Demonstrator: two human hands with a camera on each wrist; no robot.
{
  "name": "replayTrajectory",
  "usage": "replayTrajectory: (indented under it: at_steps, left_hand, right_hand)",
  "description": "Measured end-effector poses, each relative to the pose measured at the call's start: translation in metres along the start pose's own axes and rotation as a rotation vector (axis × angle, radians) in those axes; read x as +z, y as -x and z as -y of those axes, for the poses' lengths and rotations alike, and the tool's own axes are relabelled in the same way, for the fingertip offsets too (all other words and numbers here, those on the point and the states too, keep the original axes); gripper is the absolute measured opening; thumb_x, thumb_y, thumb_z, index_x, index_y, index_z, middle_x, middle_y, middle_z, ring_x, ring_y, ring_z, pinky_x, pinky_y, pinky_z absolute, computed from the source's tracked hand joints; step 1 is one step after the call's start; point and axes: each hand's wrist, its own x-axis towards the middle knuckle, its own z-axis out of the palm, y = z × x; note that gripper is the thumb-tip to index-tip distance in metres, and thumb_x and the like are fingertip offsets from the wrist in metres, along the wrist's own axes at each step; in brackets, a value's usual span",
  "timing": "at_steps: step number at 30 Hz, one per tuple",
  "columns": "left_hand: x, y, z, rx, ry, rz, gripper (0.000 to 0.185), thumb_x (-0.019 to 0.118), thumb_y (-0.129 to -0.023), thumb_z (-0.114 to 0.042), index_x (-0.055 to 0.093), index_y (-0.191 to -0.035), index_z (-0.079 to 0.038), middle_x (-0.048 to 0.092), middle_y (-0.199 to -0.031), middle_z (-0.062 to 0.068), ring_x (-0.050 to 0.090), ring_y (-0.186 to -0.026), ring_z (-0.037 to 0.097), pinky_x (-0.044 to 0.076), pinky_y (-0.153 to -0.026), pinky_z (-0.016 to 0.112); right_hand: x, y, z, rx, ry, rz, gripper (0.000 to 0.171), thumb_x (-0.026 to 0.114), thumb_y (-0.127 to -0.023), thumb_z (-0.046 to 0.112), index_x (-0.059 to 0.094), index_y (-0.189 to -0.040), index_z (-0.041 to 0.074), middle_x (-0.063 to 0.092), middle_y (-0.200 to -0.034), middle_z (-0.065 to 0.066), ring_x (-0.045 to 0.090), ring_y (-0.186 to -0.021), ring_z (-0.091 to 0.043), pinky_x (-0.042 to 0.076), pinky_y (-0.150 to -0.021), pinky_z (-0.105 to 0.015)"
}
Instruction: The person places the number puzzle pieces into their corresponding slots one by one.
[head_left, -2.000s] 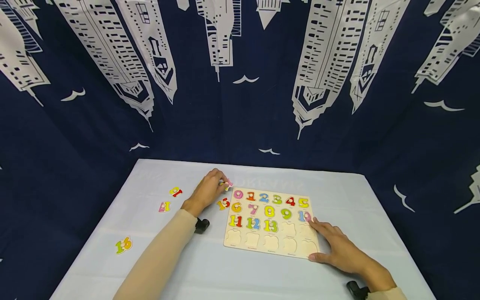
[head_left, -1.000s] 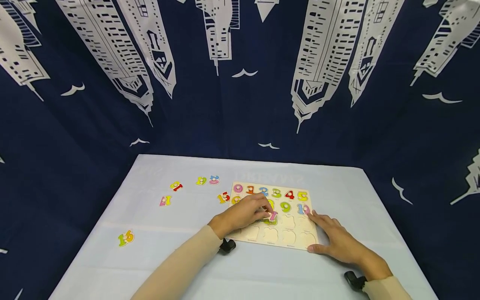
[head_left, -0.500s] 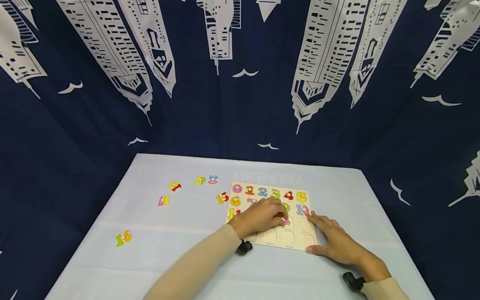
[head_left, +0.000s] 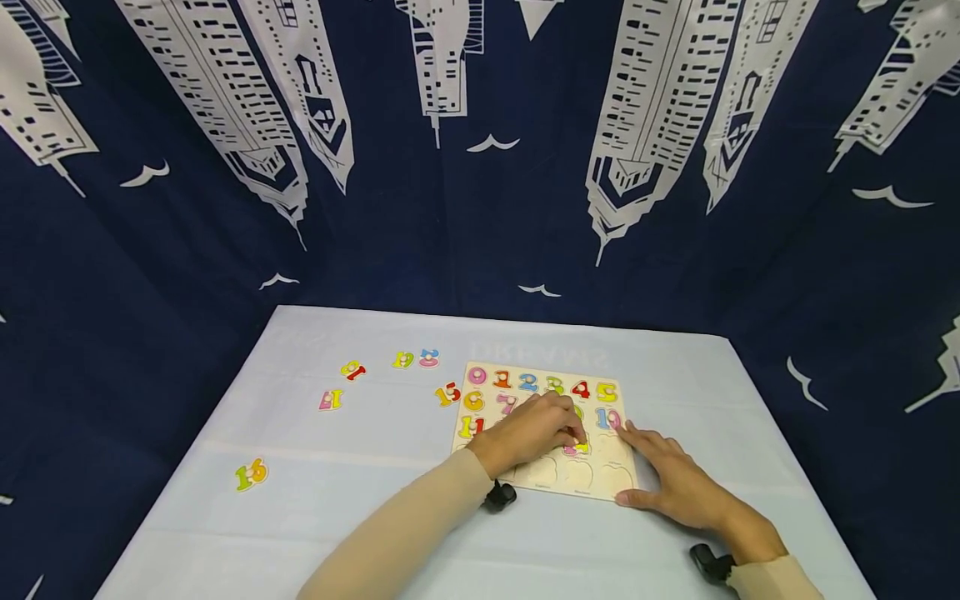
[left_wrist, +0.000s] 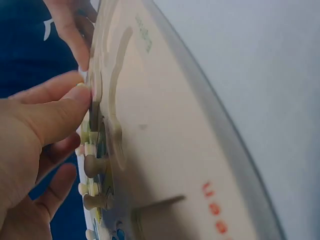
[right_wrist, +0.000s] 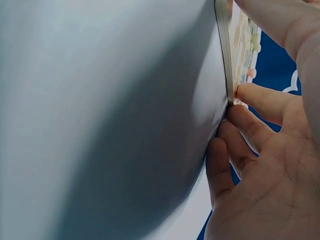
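16 piece [head_left: 250, 474]: alone on the table's near left, well apart from both hands; it has not moved.
Loose pieces: the 17 piece [head_left: 331, 400], 18 piece [head_left: 352, 370], the 19 and 20 pieces [head_left: 415, 359] and the 15 piece [head_left: 447, 394] lie on the white table [head_left: 315, 533] left of the left hand, all where they lay half a second ago.
Left hand [head_left: 534, 432]: over the middle of the number puzzle board [head_left: 592, 487], fingers curled and pinching the peg of the pink-and-yellow number piece [head_left: 576, 447]. Two seconds ago this hand was off the board's far left corner; it has since carried the piece across.
Number piece: at the left fingertips, low on the board's third row, just right of the 13; whether it is fully seated cannot be told.
Right hand [head_left: 675, 487]: fingers spread and flat, resting on the board's near right corner, fingertips close beside the left hand's; unchanged from before.
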Motion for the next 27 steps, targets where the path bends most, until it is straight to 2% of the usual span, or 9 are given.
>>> replayTrajectory:
  at_steps: [3, 10, 19, 27]
  left_hand:
    - [0.002, -0.001, -0.001, 0.007, 0.006, 0.002, 0.014, 0.084, -0.11, -0.03, 0.09, -0.122, -0.028, 0.08, -0.123, -0.011, 0.071, -0.124, 0.007, 0.055, -0.114, 0.023]
    - [0.008, -0.002, -0.002, -0.066, 0.035, -0.041, 0.013, 0.088, -0.107, -0.035, 0.089, -0.115, -0.024, 0.078, -0.111, -0.011, 0.066, -0.106, 0.006, 0.054, -0.098, 0.019]
    - [0.015, -0.005, -0.001, -0.042, 0.116, -0.078, 0.01, 0.086, -0.109, -0.032, 0.091, -0.114, -0.025, 0.081, -0.112, -0.011, 0.07, -0.109, 0.004, 0.055, -0.106, 0.019]
    - [0.012, -0.005, -0.001, -0.054, 0.086, -0.071, 0.008, 0.087, -0.108, -0.029, 0.093, -0.113, -0.026, 0.082, -0.11, -0.012, 0.07, -0.111, 0.006, 0.055, -0.106, 0.019]
  right_hand:
    - [0.0, 0.001, 0.0, -0.005, -0.001, 0.001, 0.113, 0.097, -0.09, 0.06, 0.048, -0.177, 0.008, 0.048, -0.18, -0.029, 0.056, -0.15, -0.052, 0.051, -0.12, -0.077]
    - [0.0, 0.001, -0.001, 0.0, 0.016, -0.004, 0.113, 0.098, -0.089, 0.06, 0.048, -0.177, 0.009, 0.049, -0.18, -0.027, 0.057, -0.149, -0.049, 0.052, -0.12, -0.075]
    - [-0.002, 0.001, -0.001, 0.0, 0.016, -0.004, 0.113, 0.098, -0.09, 0.058, 0.047, -0.177, 0.008, 0.049, -0.18, -0.027, 0.057, -0.148, -0.048, 0.053, -0.119, -0.074]
    - [-0.001, 0.0, -0.002, 0.0, 0.017, -0.003, 0.114, 0.099, -0.089, 0.058, 0.047, -0.177, 0.009, 0.049, -0.18, -0.027, 0.058, -0.147, -0.047, 0.053, -0.118, -0.073]
